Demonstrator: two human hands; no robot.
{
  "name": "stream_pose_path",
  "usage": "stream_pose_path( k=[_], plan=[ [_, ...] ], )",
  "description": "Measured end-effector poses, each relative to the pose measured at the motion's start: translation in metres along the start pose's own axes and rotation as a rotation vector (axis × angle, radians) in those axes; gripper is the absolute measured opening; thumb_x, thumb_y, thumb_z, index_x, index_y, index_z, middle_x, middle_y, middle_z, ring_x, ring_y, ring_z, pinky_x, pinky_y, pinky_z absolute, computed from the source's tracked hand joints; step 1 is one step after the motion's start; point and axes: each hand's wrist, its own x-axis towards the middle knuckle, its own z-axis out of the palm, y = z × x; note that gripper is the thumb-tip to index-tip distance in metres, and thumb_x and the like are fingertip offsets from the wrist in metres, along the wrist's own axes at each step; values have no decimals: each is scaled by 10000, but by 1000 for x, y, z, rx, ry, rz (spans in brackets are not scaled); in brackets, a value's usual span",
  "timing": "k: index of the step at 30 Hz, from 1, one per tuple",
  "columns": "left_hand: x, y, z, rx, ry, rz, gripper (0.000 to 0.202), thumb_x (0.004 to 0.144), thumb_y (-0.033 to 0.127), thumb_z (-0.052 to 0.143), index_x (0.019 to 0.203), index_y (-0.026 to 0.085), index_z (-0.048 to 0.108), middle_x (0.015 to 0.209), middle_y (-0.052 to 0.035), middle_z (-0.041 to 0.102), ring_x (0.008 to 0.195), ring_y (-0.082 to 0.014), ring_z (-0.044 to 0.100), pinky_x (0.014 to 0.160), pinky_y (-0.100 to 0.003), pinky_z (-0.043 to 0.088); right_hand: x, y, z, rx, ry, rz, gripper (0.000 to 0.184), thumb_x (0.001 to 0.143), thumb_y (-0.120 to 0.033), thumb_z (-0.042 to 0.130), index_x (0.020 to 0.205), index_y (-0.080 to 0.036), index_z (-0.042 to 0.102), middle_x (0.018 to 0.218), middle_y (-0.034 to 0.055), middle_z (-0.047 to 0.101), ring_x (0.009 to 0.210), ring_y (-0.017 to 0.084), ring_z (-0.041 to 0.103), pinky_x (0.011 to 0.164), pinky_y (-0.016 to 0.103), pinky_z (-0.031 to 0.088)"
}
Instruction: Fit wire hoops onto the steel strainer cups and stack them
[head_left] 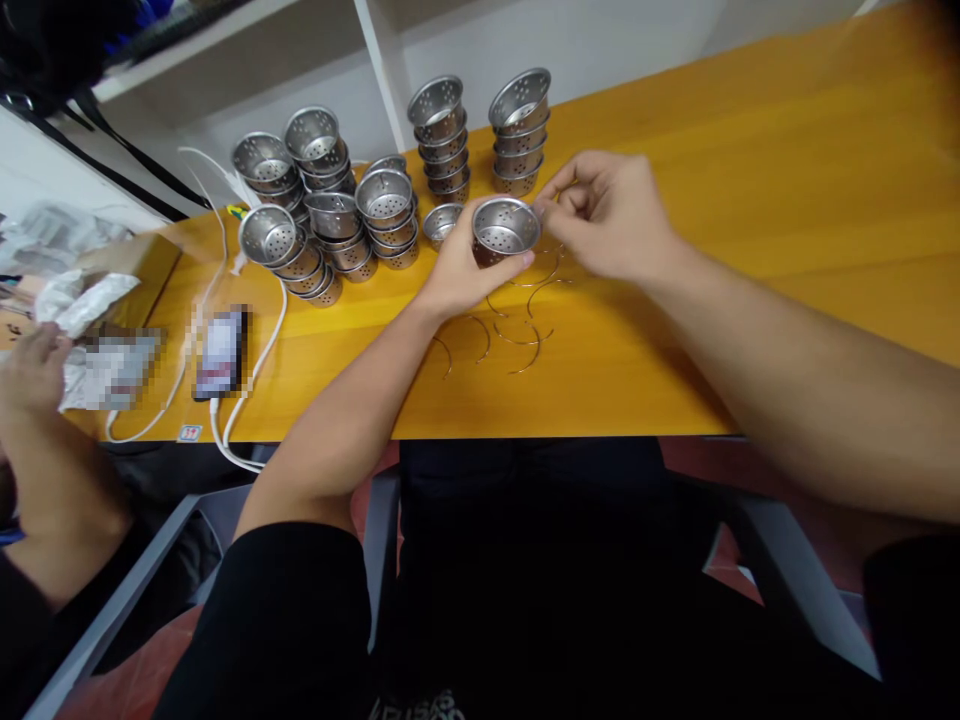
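My left hand (457, 270) is wrapped round a perforated metal strainer cup (507, 228), its open mouth facing up towards me. At the cup's right rim, my right hand (611, 215) has thumb and forefinger pinched together; what lies between the fingertips is too small to make out. Several thin curved wires (536, 355) are scattered on the table below the cup. Just left of my left fingers, another strainer cup (442, 222) stands upright, partly covered by them.
Stacks of strainer cups (311, 235) stand at the back left, with two taller stacks (519, 140) behind my hands. A phone (221, 355) with white cables (266, 365) lies left on the wooden table (750, 170). Another person's hand (34, 370) is beside plastic-wrapped items (90, 300).
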Motion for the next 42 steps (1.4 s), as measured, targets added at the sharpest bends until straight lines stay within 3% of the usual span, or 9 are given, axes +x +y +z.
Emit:
stream_pose_path(
  k=[5,8,11,16,20,24,28,35,42],
  plan=[
    [-2,20,4,9,-22,-55,1120,993,1101,870,1679,256,607,1570,-168,798,1477,-364,849,1395,-641,659,0,4,1,-56,36,54,575,1129,-881,965,1041,-368,721,761,37,662,731,293,588,693,547,601],
    [-1,36,5,24,-23,-81,1108,1011,1122,820,1681,262,625,1554,-160,803,1470,-358,855,1386,-630,671,-2,4,1,-32,22,84,618,1068,-1002,919,1089,-407,754,813,68,726,849,366,671,779,635,661],
    [0,48,5,39,-34,-71,1140,1007,1134,802,1732,279,598,1602,-153,793,1509,-347,850,1401,-603,663,-4,1,4,39,1,83,551,1085,-988,892,1160,-454,774,822,70,731,916,406,694,804,664,655],
    [-3,55,4,104,-2,-72,1108,1004,1074,883,1712,255,646,1607,-179,807,1597,-399,810,1485,-663,603,-4,-10,15,-1,61,117,534,1075,-824,1015,1087,-385,711,705,-7,589,675,270,529,691,562,596],
    [-4,55,3,105,9,-90,1091,954,1089,923,1608,240,720,1527,-152,841,1523,-391,836,1478,-655,608,-5,-16,17,60,18,89,466,1080,-779,1025,1087,-405,746,713,9,624,717,303,578,673,561,615],
    [-4,54,-3,71,9,-108,1030,987,1110,864,1533,243,760,1411,-118,853,1411,-367,860,1417,-644,646,-6,-26,3,190,-116,91,596,1053,-935,1003,1060,-375,797,762,40,671,731,297,585,655,524,554],
    [-5,51,-11,-1,-37,-128,968,1048,1112,783,1511,262,763,1402,-103,843,1378,-347,857,1387,-647,659,-7,-37,-13,265,-302,104,877,834,-1159,1030,1071,-343,812,805,18,713,662,234,562,622,459,431],
    [-6,38,-9,63,-83,-66,1108,980,1080,908,1667,250,651,1607,-169,782,1555,-404,796,1468,-686,589,-7,-34,-6,215,-199,96,867,844,-1135,1044,989,-349,707,730,-4,618,636,226,507,599,452,430],
    [-8,32,-9,101,-88,-32,1053,1015,1041,907,1652,243,646,1603,-173,784,1563,-417,789,1489,-682,561,-8,-30,0,210,-194,86,834,783,-1103,1104,920,-362,746,759,22,660,711,267,583,611,485,528]
  ],
)
